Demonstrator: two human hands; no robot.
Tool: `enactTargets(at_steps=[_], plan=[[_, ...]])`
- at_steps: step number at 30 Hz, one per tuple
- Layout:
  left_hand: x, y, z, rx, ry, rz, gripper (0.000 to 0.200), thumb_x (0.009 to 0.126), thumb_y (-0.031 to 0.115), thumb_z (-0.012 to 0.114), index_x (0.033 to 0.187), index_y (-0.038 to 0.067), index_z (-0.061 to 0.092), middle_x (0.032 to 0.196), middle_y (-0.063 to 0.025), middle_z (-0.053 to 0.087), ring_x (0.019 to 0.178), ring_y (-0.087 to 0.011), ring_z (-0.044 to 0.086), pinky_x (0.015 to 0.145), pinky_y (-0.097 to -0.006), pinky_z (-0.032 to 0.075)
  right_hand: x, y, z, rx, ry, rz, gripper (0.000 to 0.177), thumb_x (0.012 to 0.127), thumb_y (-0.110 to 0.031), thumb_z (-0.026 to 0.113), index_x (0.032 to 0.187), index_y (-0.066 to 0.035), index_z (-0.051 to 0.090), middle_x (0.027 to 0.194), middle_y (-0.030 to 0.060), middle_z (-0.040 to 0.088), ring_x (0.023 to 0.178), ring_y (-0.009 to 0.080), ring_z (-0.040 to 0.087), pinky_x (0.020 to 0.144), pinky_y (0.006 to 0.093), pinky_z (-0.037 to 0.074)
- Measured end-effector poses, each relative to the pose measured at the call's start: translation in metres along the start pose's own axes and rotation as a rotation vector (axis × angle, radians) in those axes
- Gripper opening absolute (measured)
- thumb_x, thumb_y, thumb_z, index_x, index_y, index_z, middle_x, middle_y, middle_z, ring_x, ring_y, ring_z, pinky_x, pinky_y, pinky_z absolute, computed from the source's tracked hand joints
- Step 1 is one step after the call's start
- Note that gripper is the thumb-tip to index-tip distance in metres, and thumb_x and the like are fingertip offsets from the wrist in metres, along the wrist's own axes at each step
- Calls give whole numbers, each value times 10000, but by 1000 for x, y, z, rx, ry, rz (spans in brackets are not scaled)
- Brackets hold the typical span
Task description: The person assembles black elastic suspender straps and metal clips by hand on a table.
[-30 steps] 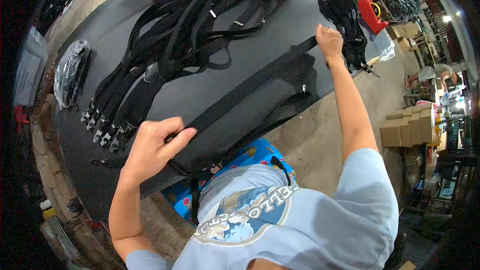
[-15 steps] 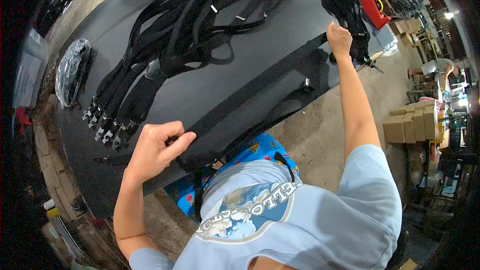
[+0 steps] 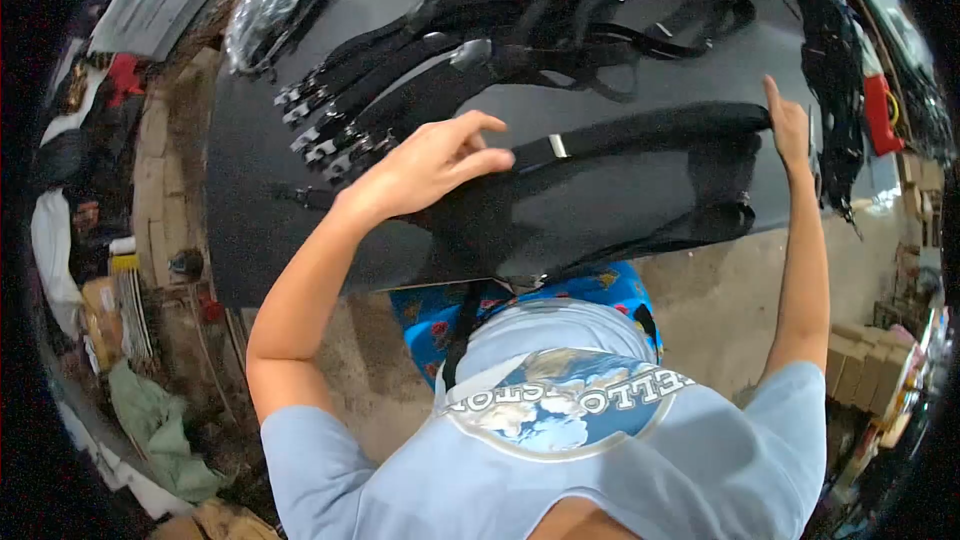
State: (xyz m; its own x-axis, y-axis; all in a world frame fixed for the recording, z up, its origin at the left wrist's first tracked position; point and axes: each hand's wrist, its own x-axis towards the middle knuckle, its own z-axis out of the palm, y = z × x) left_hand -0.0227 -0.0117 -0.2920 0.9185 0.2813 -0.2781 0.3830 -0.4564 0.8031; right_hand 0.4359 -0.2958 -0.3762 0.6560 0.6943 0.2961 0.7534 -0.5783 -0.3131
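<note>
A long black suspender strap point(image 3: 650, 132) runs across the dark table, with a silver metal slider point(image 3: 558, 146) on it. My right hand point(image 3: 789, 132) grips its right end, where the strap is folded, one digit pointing up. Over the strap's left end hovers my left hand point(image 3: 435, 165), its thumb and index finger apart; its other fingers are partly hidden. Nearer the table's front edge lies another length of black strap point(image 3: 680, 237). Behind my left hand is a pile of black suspenders point(image 3: 420, 80) with metal clips point(image 3: 325, 145) at their left ends.
A clear plastic-wrapped bundle point(image 3: 275, 15) lies at the table's back left. More black straps point(image 3: 832, 80) hang or lie at the right end, beside a red object point(image 3: 880, 112). Cardboard boxes point(image 3: 868, 365) are stacked on the right beyond the table point(image 3: 250, 250).
My left hand has opened from its pinch on the strap. The metal slider now shows beside it, and the strap lies folded toward my right hand. The camera view has turned left.
</note>
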Motion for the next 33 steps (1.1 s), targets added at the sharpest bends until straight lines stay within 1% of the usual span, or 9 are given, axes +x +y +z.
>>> enactTargets(at_steps=[1, 3, 9, 15, 18, 21, 23, 27, 33], plan=[[-15, -7, -8, 6, 11, 28, 499, 822, 243, 727, 1234, 43, 528, 969, -95, 629, 911, -184, 599, 818, -347, 476, -3, 17, 3, 7, 36, -234, 661, 946, -552, 450, 701, 32, 637, 591, 158, 544, 557, 291, 521, 558, 431, 374], [-41, -25, -19, 251, -17, 123, 646, 678, 205, 817, 1238, 55, 534, 1023, -96, 613, 966, -223, 585, 860, -361, 460, -6, -9, -13, 128, -214, 284, 457, 964, -395, 499, 876, 19, 672, 705, 167, 601, 621, 313, 563, 616, 442, 418], [-58, -41, -10, 333, 1, 12, 450, 592, 121, 829, 952, 23, 578, 873, -99, 528, 885, -270, 530, 785, -373, 444, -31, -57, -37, 224, 183, -71, 268, 950, -263, 579, 1016, -35, 702, 980, 138, 666, 895, 217, 608, 826, 319, 464], [-53, -6, -30, -75, -241, -158, 293, 694, 132, 839, 749, 16, 576, 674, 1, 568, 613, -51, 505, 554, -226, 431, -128, -240, -103, 1046, -984, -342, 244, 893, -223, 653, 1048, -40, 699, 1011, 122, 676, 942, 198, 636, 824, 324, 499], [-45, 58, -27, -488, -207, -46, 193, 784, 76, 765, 806, 13, 584, 730, 6, 599, 692, -39, 562, 582, -209, 463, -189, -300, -83, 1144, -1363, -422, 599, 927, -299, 609, 1406, -6, 398, 1280, 204, 563, 1160, 256, 563, 1029, 352, 394], [-36, 114, 11, -626, 21, 194, 129, 855, 62, 691, 944, -10, 631, 797, -18, 637, 758, -68, 615, 625, -209, 494, -200, -331, -74, 1443, -746, -123, 668, 964, -294, 548, 1456, 24, 229, 1411, 206, 403, 1227, 286, 492, 1059, 407, 367], [-41, 154, 37, -704, -16, 212, 247, 866, 12, 641, 1112, -7, 639, 901, -63, 660, 834, -115, 622, 761, -245, 499, -181, -311, -108, 1213, -895, 102, 583, 971, -228, 541, 1443, -2, 283, 1368, 123, 448, 1094, 179, 512, 930, 332, 423], [-28, 176, 75, -395, 277, 906, 376, 856, -44, 583, 1230, -10, 590, 1141, -170, 589, 1117, -240, 556, 952, -342, 432, -160, -316, -164, 1521, 191, 123, 462, 994, -239, 476, 1357, 25, 364, 1135, 142, 614, 1044, 196, 586, 938, 335, 442], [1, 135, 81, 54, 565, 887, 364, 775, 57, 713, 1132, 31, 647, 1080, -137, 613, 1036, -302, 581, 906, -381, 464, -125, -223, -291, 1114, 39, -7, 587, 1008, -322, 424, 1454, 9, 233, 777, 0, 546, 619, 94, 550, 632, 229, 493]])
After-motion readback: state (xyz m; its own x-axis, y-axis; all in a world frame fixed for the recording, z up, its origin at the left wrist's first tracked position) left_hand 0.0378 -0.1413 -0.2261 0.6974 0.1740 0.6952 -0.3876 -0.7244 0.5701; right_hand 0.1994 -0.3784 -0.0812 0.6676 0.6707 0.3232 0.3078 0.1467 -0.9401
